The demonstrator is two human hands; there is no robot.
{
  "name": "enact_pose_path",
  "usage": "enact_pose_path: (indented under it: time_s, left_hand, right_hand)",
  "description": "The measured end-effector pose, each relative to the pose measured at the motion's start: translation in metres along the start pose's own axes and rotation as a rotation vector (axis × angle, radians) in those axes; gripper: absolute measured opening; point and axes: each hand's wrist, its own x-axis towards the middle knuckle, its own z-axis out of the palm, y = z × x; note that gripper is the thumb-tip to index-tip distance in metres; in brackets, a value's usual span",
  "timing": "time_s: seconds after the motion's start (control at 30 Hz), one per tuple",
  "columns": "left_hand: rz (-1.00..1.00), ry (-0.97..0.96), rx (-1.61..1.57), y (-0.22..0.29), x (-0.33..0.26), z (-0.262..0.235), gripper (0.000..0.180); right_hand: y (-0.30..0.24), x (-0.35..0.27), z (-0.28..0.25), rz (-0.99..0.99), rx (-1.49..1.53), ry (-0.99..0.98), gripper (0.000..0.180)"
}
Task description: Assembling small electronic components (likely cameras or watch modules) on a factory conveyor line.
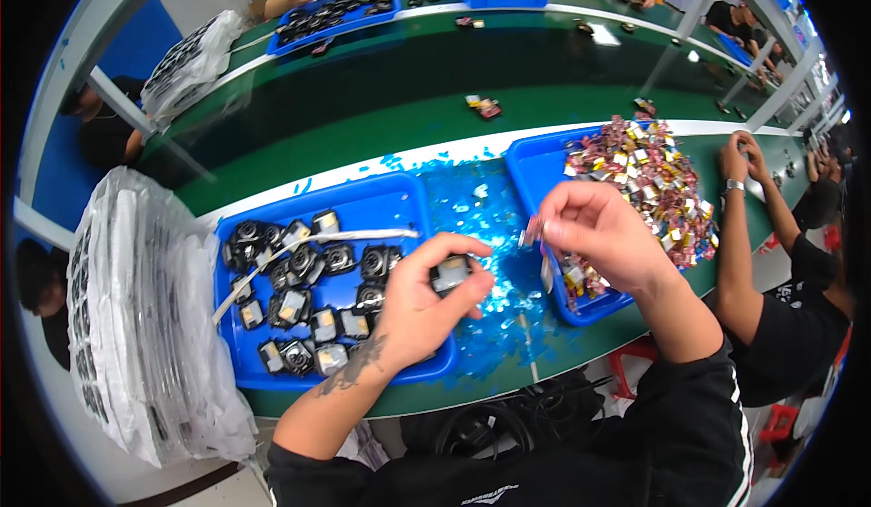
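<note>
My left hand (422, 303) is closed around a small black module with a grey block (449, 274), held over the right edge of the left blue tray (381, 200). Several similar black modules (304, 264) lie in that tray, some showing grey blocks. Above the left rim of the right blue tray (535, 158), my right hand (603, 235) pinches a small reddish part (533, 229) between thumb and fingers. A heap of small reddish circuit pieces (649, 167), with white and yellow bits, fills much of that tray.
Scraps of shiny blue film (467, 200) cover the green bench between the trays. A whitish strip (345, 235) crosses the left tray. Stacked plastic-wrapped trays (150, 326) stand at left. Across the green belt (390, 90) people handle parts; a co-worker's forearms (739, 226) are close on the right.
</note>
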Motion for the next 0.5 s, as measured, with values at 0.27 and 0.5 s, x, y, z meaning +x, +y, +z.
enact_pose_path:
  time_s: [0.27,0.5]
  left_hand:
    - [-0.005,-0.032,-0.024,0.003,0.0,-0.006,0.015]
    - [0.055,-0.092,0.16,0.001,-0.006,0.0,0.01]
  right_hand:
    - [0.002,0.0,0.037,-0.007,0.063,-0.058,0.018]
    - [0.022,-0.022,0.033,-0.178,-0.108,0.173,0.017]
